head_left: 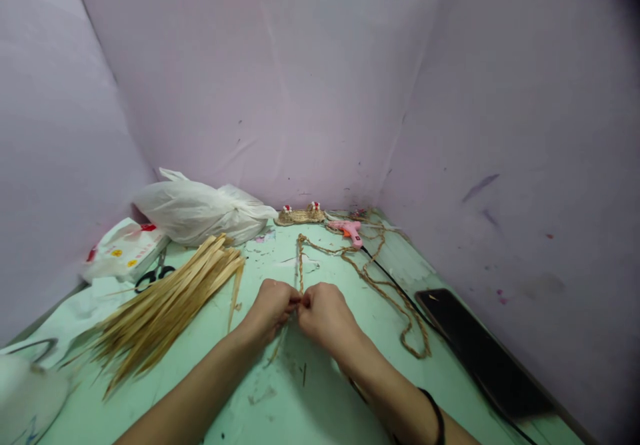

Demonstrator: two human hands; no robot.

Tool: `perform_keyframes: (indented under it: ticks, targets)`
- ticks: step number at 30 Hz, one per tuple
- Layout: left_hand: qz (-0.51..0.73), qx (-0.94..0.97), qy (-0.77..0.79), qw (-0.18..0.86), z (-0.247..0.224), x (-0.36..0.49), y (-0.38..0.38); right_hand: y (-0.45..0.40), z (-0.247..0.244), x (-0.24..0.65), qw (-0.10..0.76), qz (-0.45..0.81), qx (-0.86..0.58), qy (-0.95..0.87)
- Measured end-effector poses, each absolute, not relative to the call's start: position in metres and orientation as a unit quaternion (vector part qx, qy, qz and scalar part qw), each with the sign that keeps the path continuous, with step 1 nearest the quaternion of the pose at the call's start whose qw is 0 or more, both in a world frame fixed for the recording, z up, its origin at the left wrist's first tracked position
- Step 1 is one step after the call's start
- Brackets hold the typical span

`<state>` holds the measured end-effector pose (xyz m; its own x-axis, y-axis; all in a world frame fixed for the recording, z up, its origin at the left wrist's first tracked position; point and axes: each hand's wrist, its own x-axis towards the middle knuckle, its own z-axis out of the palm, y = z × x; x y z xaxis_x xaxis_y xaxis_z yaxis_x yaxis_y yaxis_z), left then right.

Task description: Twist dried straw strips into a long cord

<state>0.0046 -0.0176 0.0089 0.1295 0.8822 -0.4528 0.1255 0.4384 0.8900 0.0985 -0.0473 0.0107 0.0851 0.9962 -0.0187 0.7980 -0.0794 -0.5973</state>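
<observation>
A thin brown braided cord (301,265) runs straight down the middle of the green table to my hands. My left hand (274,306) is closed, its fingertips pinching the cord's lower end. Right beside it, my right hand (323,312) is closed on the same spot, thumb and fingers pressed together. A few loose strands stick out below my fingers. From its top the cord bends right and continues in loose loops (395,298). Left of my hands lies a fanned bundle of dry straw strips (170,312).
At the back stand a white plastic bag (205,212), a woven straw piece (303,216) and a pink glue gun (346,230) with a black cable. Black-handled scissors (155,276) and a white box (130,252) lie left. A long black object (480,352) lies right.
</observation>
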Motion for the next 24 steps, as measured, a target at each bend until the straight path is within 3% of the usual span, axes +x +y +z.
perform_keyframes:
  ticks: [4,8,14,18,24]
  targets:
    - [0.325,0.476,0.554,0.601,-0.002,-0.002,-0.015,-0.05,0.017,0.098,0.195,0.216,-0.689,-0.664]
    - [0.262,0.502,0.558,0.607,0.0,-0.008,-0.011,-0.045,0.021,0.112,0.173,0.277,-0.663,-0.674]
    - [0.209,0.512,0.528,0.644,0.006,-0.02,-0.005,-0.028,0.013,0.123,0.343,0.439,-0.651,-0.516]
    - [0.199,0.534,0.514,0.641,0.002,-0.022,-0.003,-0.029,0.004,0.108,0.341,0.63,-0.572,-0.399]
    - [0.169,0.637,0.533,0.531,-0.001,-0.024,0.001,-0.028,-0.012,0.107,0.372,0.572,-0.602,-0.415]
